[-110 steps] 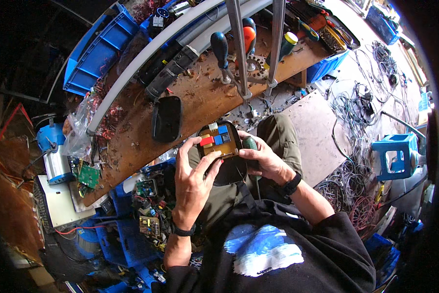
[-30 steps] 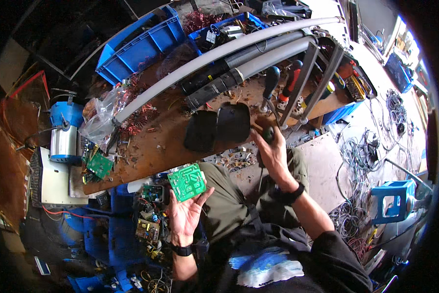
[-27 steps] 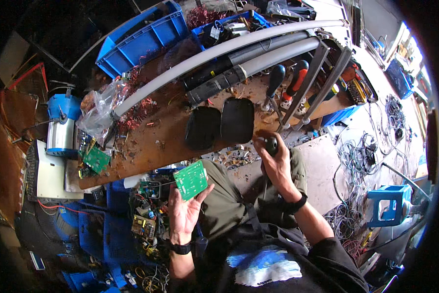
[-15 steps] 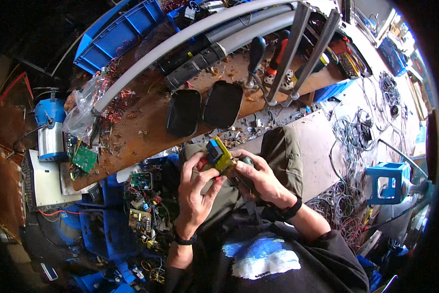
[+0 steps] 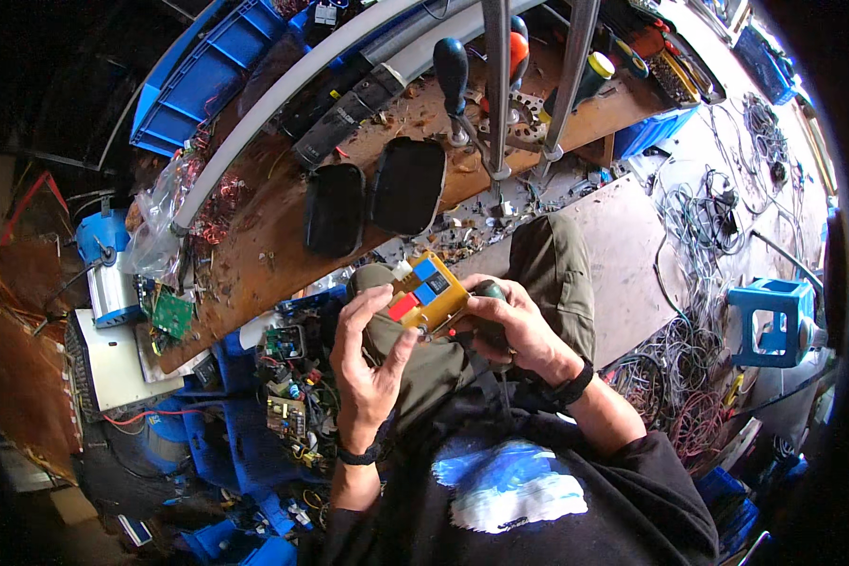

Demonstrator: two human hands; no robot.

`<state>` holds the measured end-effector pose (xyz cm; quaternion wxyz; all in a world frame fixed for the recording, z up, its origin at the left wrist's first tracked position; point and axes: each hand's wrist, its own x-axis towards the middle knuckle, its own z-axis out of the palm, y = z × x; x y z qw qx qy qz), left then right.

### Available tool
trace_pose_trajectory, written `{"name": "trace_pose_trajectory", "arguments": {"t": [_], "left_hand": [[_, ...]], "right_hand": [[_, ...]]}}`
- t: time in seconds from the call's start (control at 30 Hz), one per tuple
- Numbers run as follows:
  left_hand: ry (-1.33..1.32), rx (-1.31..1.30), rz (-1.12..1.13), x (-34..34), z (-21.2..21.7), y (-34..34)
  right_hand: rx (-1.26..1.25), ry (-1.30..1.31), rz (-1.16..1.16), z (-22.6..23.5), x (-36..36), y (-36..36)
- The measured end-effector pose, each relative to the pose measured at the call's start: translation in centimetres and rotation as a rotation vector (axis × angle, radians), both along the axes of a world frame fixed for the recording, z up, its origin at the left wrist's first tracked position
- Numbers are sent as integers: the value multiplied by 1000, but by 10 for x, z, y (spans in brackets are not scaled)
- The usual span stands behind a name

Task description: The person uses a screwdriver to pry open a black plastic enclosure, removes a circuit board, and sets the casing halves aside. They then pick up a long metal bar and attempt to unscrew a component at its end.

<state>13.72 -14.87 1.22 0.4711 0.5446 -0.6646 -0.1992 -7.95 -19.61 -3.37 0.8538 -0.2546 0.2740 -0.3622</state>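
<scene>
A small yellow circuit board [image 5: 440,304] with blue, black and red block-shaped parts is held up over my lap, its component side facing up. My left hand [image 5: 366,377] has thumb and fingers spread around the board's left edge, with the fingertips at the red block. My right hand [image 5: 528,335] is closed around a tool with a dark green rounded handle [image 5: 488,294]; its thumb and fingertips also meet the board's right edge. The tool's working end is mostly hidden, so its kind is unclear.
Ahead, a brown workbench [image 5: 264,283] bears two black trays [image 5: 407,186] and upright metal bars [image 5: 568,85]. Loose circuit boards [image 5: 287,415] and blue bins [image 5: 212,443] lie at left. Tangled cables [image 5: 693,236] and a blue stool [image 5: 773,323] are at right.
The board has turned so its blue and red parts face up more fully. My left fingers have spread wider and shifted to its left edge. The view has shifted slightly.
</scene>
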Motion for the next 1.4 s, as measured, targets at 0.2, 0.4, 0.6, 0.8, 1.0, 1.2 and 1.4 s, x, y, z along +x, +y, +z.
{"name": "trace_pose_trajectory", "arguments": {"t": [0.2, 0.4, 0.6, 0.8, 1.0, 1.2, 1.4], "left_hand": [[-21, 109, 40, -4, 1, 4], [-73, 101, 46, -8, 6, -1], [-142, 69, 62, -10, 9, 0], [-229, 1, 43, -8, 9, 0], [-236, -66, -1, -3, 3, 1], [-283, -119, -53, 0, -1, 5], [-264, -128, -68, 6, -7, 6]], "right_hand": [[69, -70, 54, -13, -10, -3], [138, -151, 83, -15, -13, -6], [138, -112, 94, -16, -12, -7], [109, -56, 58, -26, -3, -8], [54, -67, 50, -29, -2, -9], [27, -51, 33, -27, -2, -9], [-56, -31, 24, -25, -5, -9]]}}
